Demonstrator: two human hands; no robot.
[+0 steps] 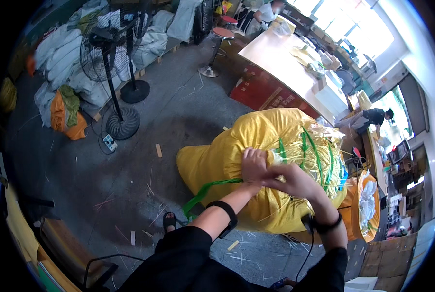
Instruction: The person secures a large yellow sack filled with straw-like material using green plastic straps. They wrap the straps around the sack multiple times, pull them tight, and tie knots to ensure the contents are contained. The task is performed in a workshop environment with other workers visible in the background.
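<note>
A large, bulging yellow woven sack (212, 163) lies in front of me, its open side crossed by green straps (314, 151) over pale straw-like strips. My left hand (254, 165) is closed on the sack's fabric near the edge of that opening. Close beside it, my right hand (293, 180) has its fingers bent together by my left wrist; whatever they pinch is hidden. From under my left wrist a loose green strap (203, 194) trails down toward the floor on the left.
Pedestal fans (122, 121) and a power strip (110, 143) stand at left, before piled white sacks (61, 53). A red-sided worktable (271, 90) and a stool (222, 34) are beyond. An orange sack (356, 204) sits at right. Strips litter the floor. Two people work farther off.
</note>
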